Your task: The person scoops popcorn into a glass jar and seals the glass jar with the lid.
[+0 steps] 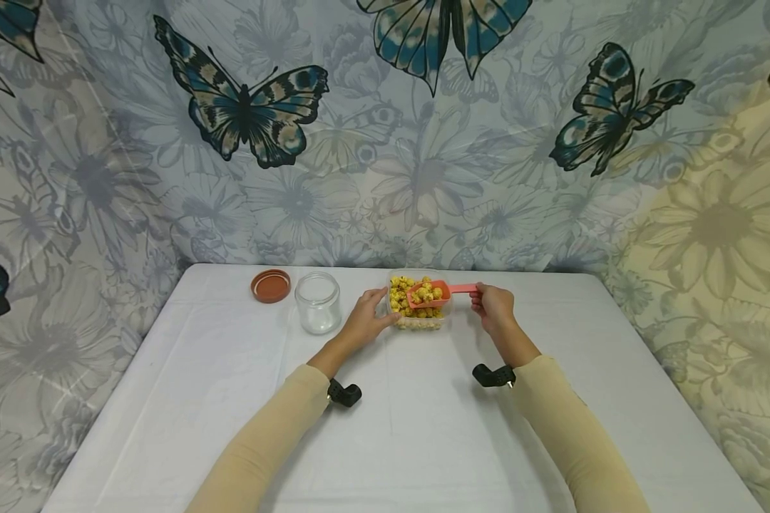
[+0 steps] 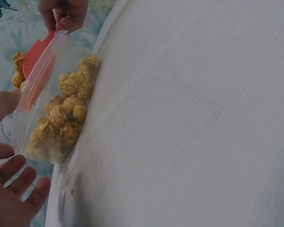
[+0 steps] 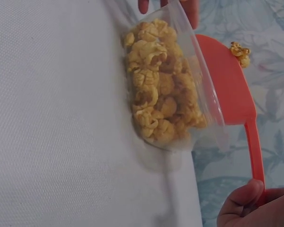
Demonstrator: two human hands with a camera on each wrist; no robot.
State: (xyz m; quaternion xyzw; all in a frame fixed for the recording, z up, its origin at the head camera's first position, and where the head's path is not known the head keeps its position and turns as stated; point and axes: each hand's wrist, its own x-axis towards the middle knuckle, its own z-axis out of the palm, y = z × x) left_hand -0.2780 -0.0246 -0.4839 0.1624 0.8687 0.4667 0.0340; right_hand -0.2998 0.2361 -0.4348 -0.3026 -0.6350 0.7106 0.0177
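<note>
Nearest to me are the pale sleeves [image 1: 263,427] of the person, and at each wrist a black device [image 1: 344,393]. Before them spreads the table [image 1: 385,442] with its white covering.

Farther in, the left hand [image 1: 362,320] is at the left side of a clear tub [image 1: 420,323]. Its fingers are loosely spread and the thumb touches the rim; it has no full grasp, so I suppose it only steadies the tub. The right hand [image 1: 497,310] is closed in a pinch on the handle end of a red scoop [image 3: 222,82], probably because in this way the knuckles are outside the tub and the bowl can lie level. This bowl, loaded with popcorn [image 1: 398,292], is at the tub's opening, partly behind the clear wall. The tub stands upright near the far edge of the table, perhaps to be in easy reach of both arms.

To the left of the tub, near it, a glass jar [image 1: 319,306] stands upright and uncovered; its brown lid [image 1: 271,286] lies just beside, maybe so that it does not get lost. Behind all is the butterfly wall covering [image 1: 346,214].

I count two hands, two devices, one tub, one scoop, one jar, one lid. The popcorn pieces are too many and overlapped to count.
</note>
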